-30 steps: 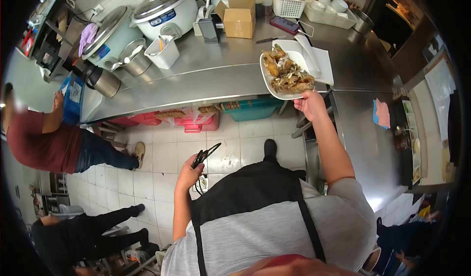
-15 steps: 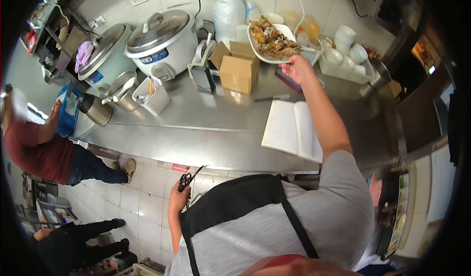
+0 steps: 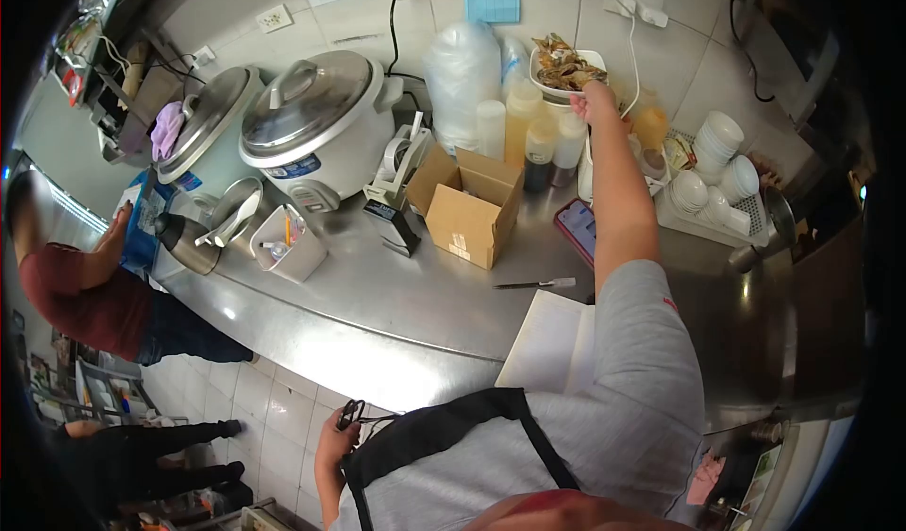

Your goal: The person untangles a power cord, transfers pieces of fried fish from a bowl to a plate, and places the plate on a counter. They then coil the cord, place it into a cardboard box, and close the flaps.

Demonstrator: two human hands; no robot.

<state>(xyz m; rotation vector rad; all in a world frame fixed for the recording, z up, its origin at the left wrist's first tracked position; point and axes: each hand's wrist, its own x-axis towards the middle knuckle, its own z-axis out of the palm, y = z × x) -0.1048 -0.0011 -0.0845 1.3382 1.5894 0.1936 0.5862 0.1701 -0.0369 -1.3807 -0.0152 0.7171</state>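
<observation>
My right hand (image 3: 593,106) is stretched far forward and grips the near edge of a white dish (image 3: 597,60). Brown, crispy-looking fried food (image 3: 563,65) is heaped in the dish, which appears above the sauce bottles by the wall. Low at my left side, my left hand (image 3: 334,444) is closed round a looped thin black cable (image 3: 352,412). Below my right forearm lie a phone (image 3: 576,226) with its screen lit, a pen (image 3: 535,284) and an open notebook (image 3: 547,342), partly covered by my arm.
An open cardboard box (image 3: 467,210), squeeze bottles (image 3: 540,149) and two large rice cookers (image 3: 316,134) stand on the steel counter (image 3: 377,314). Stacked white bowls (image 3: 722,144) sit in a basket at right. A person in a dark red shirt (image 3: 80,295) stands at left, another in black behind.
My right hand has moved the dish farther forward and up towards the wall, uncovering the bottles and phone. The camera view has tilted up. My left hand keeps the cable.
</observation>
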